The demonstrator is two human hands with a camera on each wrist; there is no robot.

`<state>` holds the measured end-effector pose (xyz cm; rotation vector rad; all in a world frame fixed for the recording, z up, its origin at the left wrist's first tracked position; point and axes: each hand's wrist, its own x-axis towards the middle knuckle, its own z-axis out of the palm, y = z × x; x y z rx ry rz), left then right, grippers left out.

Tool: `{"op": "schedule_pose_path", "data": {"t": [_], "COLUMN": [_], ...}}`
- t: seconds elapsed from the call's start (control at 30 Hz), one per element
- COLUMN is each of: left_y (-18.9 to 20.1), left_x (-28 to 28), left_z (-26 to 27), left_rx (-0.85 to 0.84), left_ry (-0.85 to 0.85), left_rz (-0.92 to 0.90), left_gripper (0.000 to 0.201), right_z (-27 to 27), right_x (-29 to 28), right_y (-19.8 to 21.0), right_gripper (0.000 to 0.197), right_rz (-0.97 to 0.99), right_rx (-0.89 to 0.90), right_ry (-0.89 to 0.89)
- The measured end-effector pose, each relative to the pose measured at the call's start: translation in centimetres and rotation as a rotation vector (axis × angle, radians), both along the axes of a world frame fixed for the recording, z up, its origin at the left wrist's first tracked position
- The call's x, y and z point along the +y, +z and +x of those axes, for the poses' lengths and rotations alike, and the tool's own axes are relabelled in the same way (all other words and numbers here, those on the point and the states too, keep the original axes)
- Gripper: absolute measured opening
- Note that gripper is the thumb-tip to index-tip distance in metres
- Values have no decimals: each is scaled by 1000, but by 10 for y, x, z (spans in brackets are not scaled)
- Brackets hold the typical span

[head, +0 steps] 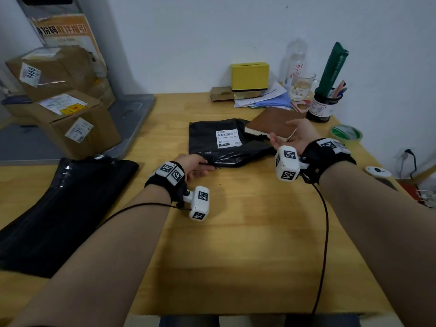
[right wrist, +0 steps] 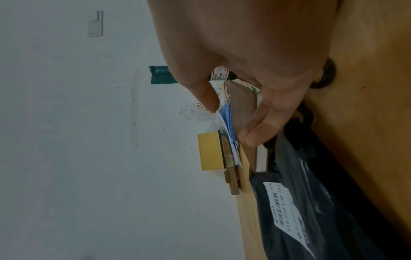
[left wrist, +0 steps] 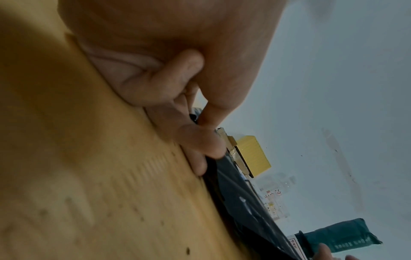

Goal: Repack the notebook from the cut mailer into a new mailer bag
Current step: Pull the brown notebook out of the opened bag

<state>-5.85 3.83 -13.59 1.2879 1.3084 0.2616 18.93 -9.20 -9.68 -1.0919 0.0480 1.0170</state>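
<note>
head view: right hand [head: 296, 135] grips the notebook [head: 273, 120] just right of the cut mailer [head: 204, 134], whose near edge left hand [head: 194, 166] pinches; new mailer [head: 70, 197] lies left.

Parcel-handling office corner.
Labelled cardboard boxes [head: 77, 128] stacked left; wooden desk [head: 236, 244] carries tape roll [head: 345, 133], pen pot [head: 320, 107], labelled black mailer [head: 203, 135].
</note>
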Motion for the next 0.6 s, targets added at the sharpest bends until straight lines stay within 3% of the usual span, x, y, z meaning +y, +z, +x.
{"op": "schedule_pose_path", "data": {"t": [0.13, 0.4, 0.5, 0.6], "left_y": [0, -6, -1, 11], "left_x": [-7, -16, -24, -30], "left_z": [-9, -34, -46, -65], "left_rx": [-96, -196, -133, 51], "left_ry": [60, 138, 103, -88], "left_rz": [-31, -26, -31, -54], "left_gripper": [7, 14, 11, 19], "right_z": [-10, -54, -71, -86], "right_x": [-11, -33, -37, -40], "right_y": [1, 14, 17, 23], "right_gripper": [69, 39, 33, 23], "right_rz": [-71, -109, -125, -129], "right_rx": [-87, -214, -243, -276], "right_ry": [31, 218, 256, 308]}}
